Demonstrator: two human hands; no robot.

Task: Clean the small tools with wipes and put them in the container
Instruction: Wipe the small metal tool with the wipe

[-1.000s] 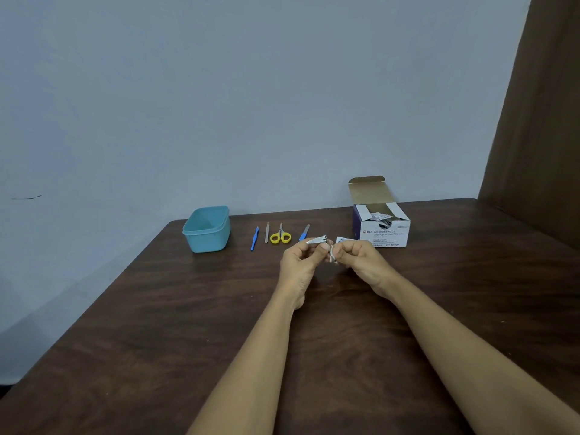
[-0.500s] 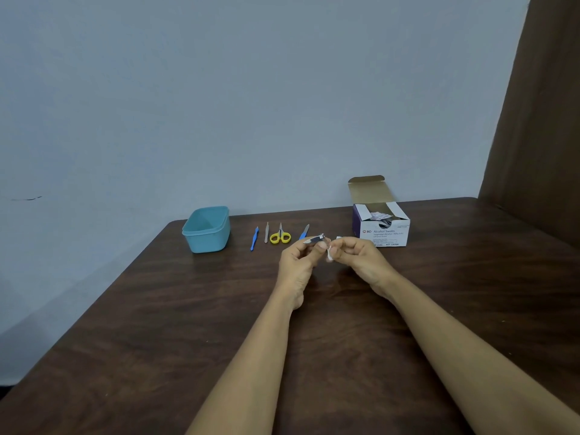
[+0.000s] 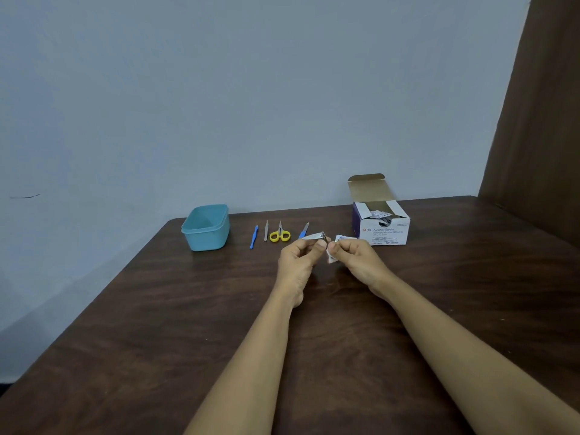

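The silver nail clipper (image 3: 314,236) is held above the table, just left of and a little in front of the open Alcohol Swabs box (image 3: 381,229). The left hand (image 3: 299,262) pinches it, thumb and curled fingers clamped on its near end. At the clipper's right end a white wipe (image 3: 331,255) is pinched in the curled fingers of the right hand (image 3: 357,262), whose knuckles sit in front of the box. A small white wrapper scrap (image 3: 340,238) shows just left of the box; whether it lies on the table is unclear. Further left of the box lie a blue-handled tool (image 3: 303,230), yellow scissors (image 3: 280,235), a metal file (image 3: 266,230) and a second blue tool (image 3: 253,237). Farthest left of the box stands the teal container (image 3: 205,229), on the dark wooden table (image 3: 157,309).
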